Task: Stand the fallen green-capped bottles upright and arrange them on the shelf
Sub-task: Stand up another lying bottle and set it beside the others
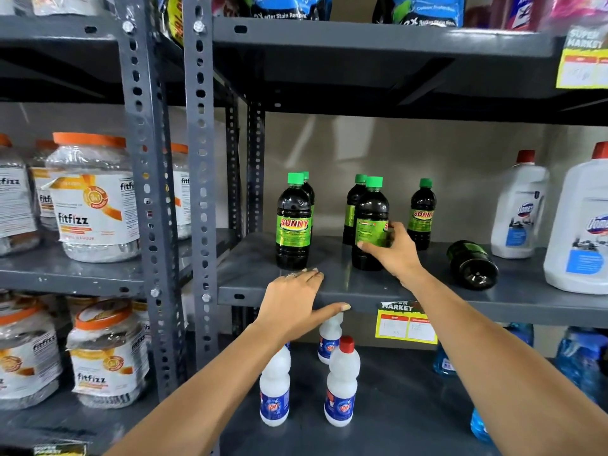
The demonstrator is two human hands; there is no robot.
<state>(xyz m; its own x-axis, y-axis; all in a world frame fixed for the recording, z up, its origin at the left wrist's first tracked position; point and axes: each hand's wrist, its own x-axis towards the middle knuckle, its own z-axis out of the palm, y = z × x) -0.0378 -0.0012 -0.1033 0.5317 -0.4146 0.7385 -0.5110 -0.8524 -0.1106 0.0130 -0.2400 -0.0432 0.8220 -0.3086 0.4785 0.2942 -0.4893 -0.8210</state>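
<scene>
Right hand (390, 250) clamped on upright green-capped bottle (370, 225) mid-shelf, left hand (296, 302) flat, open on shelf (526, 304) edge; bottle likely full, heavyish, slick plastic, so grip the labelled waist.

Shop aisle: grey slotted-steel shelf (362, 292) stocked with repeated cleaning bottles; yellow "Super Market" price tag (406, 324) clipped on its front edge; identical fitfizz jars (93, 199) left of it.

orange-lidded jars (93, 195), white red-capped bottles (342, 383), large white jugs (518, 205), yellow price tag (406, 325)
</scene>
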